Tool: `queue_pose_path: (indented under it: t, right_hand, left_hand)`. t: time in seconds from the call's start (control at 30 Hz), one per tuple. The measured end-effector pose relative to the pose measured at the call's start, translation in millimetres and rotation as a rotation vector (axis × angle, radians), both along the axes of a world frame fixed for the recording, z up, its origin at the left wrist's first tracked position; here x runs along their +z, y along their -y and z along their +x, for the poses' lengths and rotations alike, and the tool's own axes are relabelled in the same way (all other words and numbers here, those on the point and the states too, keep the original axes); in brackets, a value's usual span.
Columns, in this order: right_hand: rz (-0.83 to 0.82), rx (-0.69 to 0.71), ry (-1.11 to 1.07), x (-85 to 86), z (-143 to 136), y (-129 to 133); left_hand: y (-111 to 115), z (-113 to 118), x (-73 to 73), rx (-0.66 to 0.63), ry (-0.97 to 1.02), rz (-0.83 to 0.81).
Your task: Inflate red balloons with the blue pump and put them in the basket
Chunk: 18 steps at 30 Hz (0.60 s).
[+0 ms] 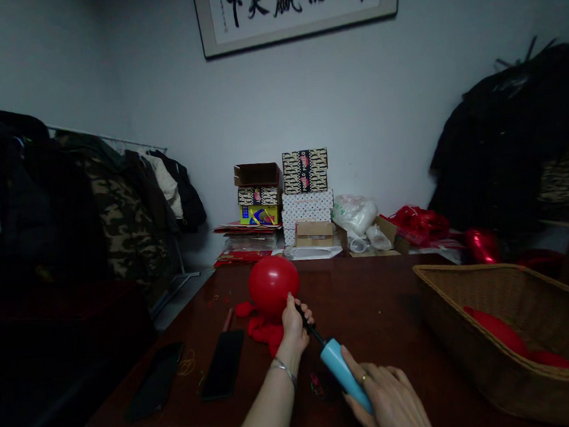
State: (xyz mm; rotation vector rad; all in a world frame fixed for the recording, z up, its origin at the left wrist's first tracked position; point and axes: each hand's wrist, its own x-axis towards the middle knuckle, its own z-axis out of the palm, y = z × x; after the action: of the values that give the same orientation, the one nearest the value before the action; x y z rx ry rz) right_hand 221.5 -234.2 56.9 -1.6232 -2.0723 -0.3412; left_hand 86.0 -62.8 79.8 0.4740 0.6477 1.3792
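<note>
A round, inflated red balloon (273,285) is above the dark wooden table (356,293). My left hand (296,319) is closed at its lower right, around the balloon's neck and the black nozzle of a light blue hand pump (345,373). My right hand (387,397) wraps round the blue body of the pump, which slants down to the right. A ring shows on a right finger and a bracelet on my left wrist. Under and left of the balloon lies a pile of limp red balloons (266,331).
Two dark phones (223,365) and yellow rubber bands (187,363) lie at the left. A wicker basket (499,354) with red balloons (499,331) stands at the right. Stacked boxes (308,208) and a plastic bag (357,214) are behind the table; clothes hang on both sides.
</note>
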Motion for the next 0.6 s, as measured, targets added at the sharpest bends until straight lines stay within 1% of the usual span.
queue_pose_path:
  t: [0.17, 0.3, 0.37, 0.43, 0.6]
  right_hand:
    - [0.062, 0.093, 0.026, -11.2, 22, 12]
    - [0.075, 0.134, 0.035, -14.3, 33, 21]
    - [0.063, 0.148, 0.025, -14.1, 35, 24]
    - [0.05, 0.149, 0.012, -13.3, 36, 25]
    - [0.054, 0.118, -0.008, -10.7, 31, 23]
  left_hand:
    - [-11, -13, 4.2, 0.02, 0.022, 0.016]
    - [-19, -23, 4.7, 0.047, 0.041, 0.016]
    - [-20, -25, 4.5, 0.063, 0.043, 0.003]
    - [-20, -26, 4.4, 0.053, 0.044, 0.006]
    - [-19, -24, 6.6, 0.033, 0.044, 0.013]
